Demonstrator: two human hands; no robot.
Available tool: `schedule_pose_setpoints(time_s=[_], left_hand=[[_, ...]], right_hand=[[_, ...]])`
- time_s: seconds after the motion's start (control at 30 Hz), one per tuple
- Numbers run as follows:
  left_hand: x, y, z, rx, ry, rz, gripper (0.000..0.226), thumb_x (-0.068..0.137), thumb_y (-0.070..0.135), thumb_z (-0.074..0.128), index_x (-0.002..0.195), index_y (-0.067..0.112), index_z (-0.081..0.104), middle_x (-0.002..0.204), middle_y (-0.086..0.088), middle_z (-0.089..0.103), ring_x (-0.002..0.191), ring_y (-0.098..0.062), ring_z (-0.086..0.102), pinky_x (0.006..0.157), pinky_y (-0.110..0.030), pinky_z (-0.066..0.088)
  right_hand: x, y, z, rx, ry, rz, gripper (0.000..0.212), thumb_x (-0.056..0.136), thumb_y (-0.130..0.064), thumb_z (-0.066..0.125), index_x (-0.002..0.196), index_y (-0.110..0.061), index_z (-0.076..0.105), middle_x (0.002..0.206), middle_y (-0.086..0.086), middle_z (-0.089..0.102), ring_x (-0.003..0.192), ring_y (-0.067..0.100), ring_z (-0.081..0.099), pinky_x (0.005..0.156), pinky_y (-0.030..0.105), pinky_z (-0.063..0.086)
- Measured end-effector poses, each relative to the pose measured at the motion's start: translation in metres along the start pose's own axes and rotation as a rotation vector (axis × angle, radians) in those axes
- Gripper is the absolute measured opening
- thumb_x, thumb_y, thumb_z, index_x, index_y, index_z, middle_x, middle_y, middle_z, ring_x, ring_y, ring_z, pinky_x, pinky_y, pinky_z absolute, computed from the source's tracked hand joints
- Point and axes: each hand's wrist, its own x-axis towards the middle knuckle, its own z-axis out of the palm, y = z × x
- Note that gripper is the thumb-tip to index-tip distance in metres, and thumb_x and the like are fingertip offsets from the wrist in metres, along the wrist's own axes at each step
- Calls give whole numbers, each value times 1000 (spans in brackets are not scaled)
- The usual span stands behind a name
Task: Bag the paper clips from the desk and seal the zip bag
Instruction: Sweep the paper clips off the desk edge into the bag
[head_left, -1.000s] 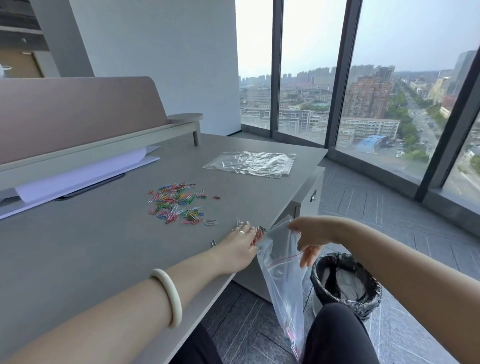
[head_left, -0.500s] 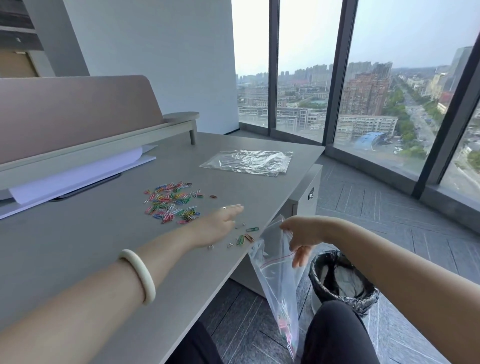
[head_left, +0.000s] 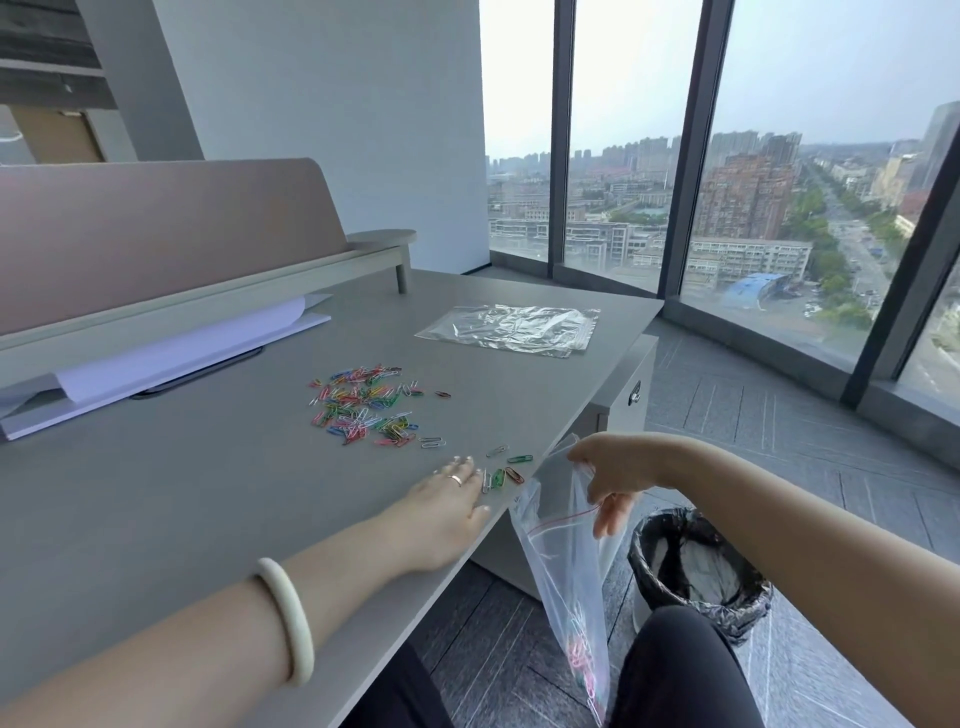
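The left hand (head_left: 451, 491) lies flat and released on the bench (head_left: 156, 493), palm down, holding nothing. Its fingers (head_left: 460, 462) are just beside a few loose clips (head_left: 501, 475) near the front edge. These clips lie to the right of the hand, between it and the open mouth of the zip bag (head_left: 563, 551). The right hand (head_left: 610, 475) grips the bag's upper rim and holds it below the bench edge, so the bag hangs down with some clips already at its bottom. The main pile of paper clips (head_left: 363, 402) is farther away, well apart from the edge, ahead of the left hand. The left hand is clearly the nearer one to all clips. The coming move probably is a sweep to the right, across the edge into the bag. A spare bag (head_left: 511, 330) rests flat at the far side. The task seems still early, and sealing is not yet possible.
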Motion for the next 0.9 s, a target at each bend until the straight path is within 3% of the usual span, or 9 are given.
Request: schedule_pose_setpoints(time_s=[0.1,0.23,0.37,0.6,0.77,0.83,0.9], left_hand=[[7,20,2,3,20,32,57,101,32,19,149,6,2,160,-9,-6,148,-19,-7,121,-32,-2],[17,26,-2,-19,18,93,54,101,29,20,149,9,8,160,-7,-3,148,-18,-6,122,-32,-1],[36,14,-21,-148,71,27,51,100,21,24,149,7,12,160,-6,2,148,-18,1,121,-30,2],[38,37,-9,-238,-17,110,52,98,11,25,148,5,14,160,-7,6,148,-14,3,117,-21,2],[24,41,-22,-403,-91,216,52,95,4,29,147,10,23,158,2,19,145,-8,15,110,-12,8],[31,15,-35,-469,0,137,52,95,6,30,147,14,26,157,4,21,145,-8,17,114,-17,10],[46,-29,-49,-431,160,-55,51,95,7,30,145,10,29,157,-3,21,145,-14,18,117,-25,13]], right_hand=[[1,0,0,-42,44,-59,63,94,14,29,147,6,-4,151,35,5,43,20,66,44,29,56],[1,0,-2,-40,37,-50,56,97,7,25,146,8,-2,152,32,4,43,20,66,43,27,56],[1,0,-5,-17,2,-34,52,100,-1,19,147,6,-4,153,29,6,42,21,65,44,26,56],[3,1,-6,-45,5,-23,52,100,-1,19,146,7,-4,154,27,6,42,19,66,45,26,56],[2,2,-5,-91,12,-68,61,96,9,27,148,1,-4,151,33,10,48,20,67,50,30,59],[1,3,-7,-135,26,-96,69,92,15,33,149,-1,-5,149,36,10,55,22,68,53,31,59],[-2,2,-8,-163,25,-99,71,92,14,35,149,-2,-4,147,39,13,61,23,68,59,33,60]])
